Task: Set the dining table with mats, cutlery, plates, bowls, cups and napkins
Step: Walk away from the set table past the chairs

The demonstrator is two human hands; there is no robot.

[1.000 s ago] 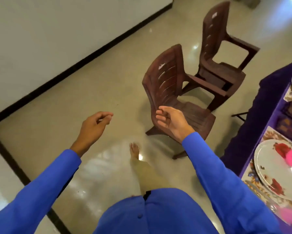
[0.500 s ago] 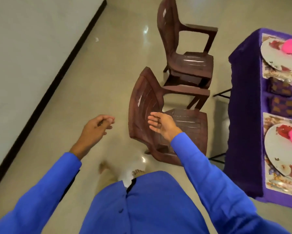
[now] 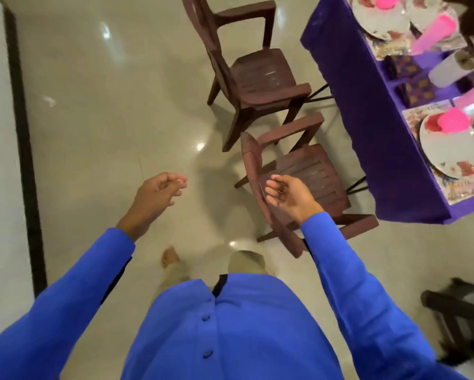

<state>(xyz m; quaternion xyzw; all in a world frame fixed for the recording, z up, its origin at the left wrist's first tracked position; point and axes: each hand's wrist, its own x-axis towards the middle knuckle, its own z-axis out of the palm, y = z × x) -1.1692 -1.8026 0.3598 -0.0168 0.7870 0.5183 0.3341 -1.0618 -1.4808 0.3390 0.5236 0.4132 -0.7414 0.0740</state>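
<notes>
Showing no readable writing; both hands (image 3: pixel 156 196) (image 3: pixel 290 196) empty, fingers (image 3: pixel 274 185) relaxed.

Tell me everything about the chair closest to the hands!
The near chair is dark brown and looks like moulded plastic, with a slatted seat, two flat armrests, a curved back and splayed legs. It stands upright on the shiny pale floor, facing the table with the purple cloth, its seat pulled a little way out. A second matching chair stands just beyond it. The right hand hovers over its backrest; whether it touches cannot be told. Nothing lies on the seat.
</notes>
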